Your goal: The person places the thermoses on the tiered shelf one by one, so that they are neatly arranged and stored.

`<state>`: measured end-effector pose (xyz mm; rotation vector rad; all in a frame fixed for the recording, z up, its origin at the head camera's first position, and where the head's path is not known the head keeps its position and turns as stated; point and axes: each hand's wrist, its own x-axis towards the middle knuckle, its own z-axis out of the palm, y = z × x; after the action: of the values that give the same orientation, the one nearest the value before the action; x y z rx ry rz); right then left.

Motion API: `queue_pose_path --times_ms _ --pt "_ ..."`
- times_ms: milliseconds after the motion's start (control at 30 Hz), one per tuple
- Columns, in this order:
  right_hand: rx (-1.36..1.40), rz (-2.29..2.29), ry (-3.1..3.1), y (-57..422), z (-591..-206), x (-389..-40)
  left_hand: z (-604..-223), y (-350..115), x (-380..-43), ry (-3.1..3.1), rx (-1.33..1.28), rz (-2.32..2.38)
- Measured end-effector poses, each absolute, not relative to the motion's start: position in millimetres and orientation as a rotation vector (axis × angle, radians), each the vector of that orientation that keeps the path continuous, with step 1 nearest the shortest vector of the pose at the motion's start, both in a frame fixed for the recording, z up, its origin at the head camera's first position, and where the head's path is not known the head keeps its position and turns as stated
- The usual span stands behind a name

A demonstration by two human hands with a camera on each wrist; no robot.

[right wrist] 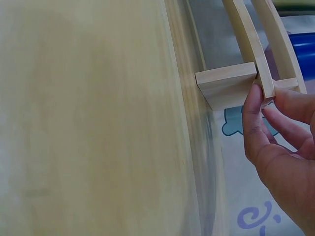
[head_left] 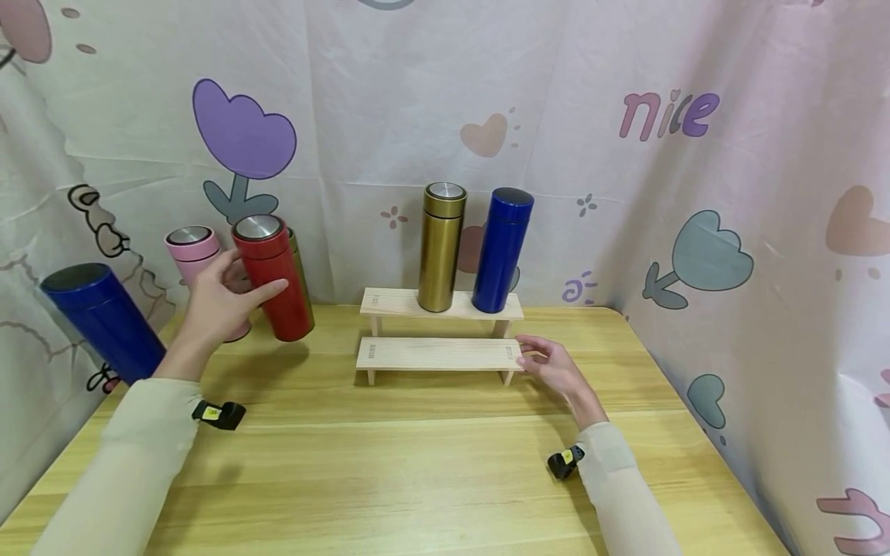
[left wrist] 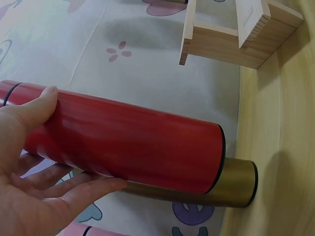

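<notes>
My left hand grips a red thermos bottle with a silver-topped lid, thumb on one side and fingers on the other. In the left wrist view the base of the red bottle hangs away from the wooden tabletop. At the centre is a two-step wooden display stand. My right hand pinches the right end of its lower step between thumb and fingers; the right wrist view shows this close up. On the upper step stand a gold bottle and a blue bottle.
A pink bottle stands behind my left hand, and a second gold bottle is partly hidden behind the red one. Another blue bottle is at the far left beside my forearm. A printed curtain borders the table at the back and sides.
</notes>
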<state>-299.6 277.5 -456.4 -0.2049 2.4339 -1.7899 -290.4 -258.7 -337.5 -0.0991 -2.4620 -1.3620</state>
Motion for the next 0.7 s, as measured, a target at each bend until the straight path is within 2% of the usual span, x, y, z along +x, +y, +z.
queue_pose_path --times_ms 700 --pt "-0.185 -1.772 2.448 279 -456 -298 -318 -232 -299 -2.427 -0.122 -1.39"
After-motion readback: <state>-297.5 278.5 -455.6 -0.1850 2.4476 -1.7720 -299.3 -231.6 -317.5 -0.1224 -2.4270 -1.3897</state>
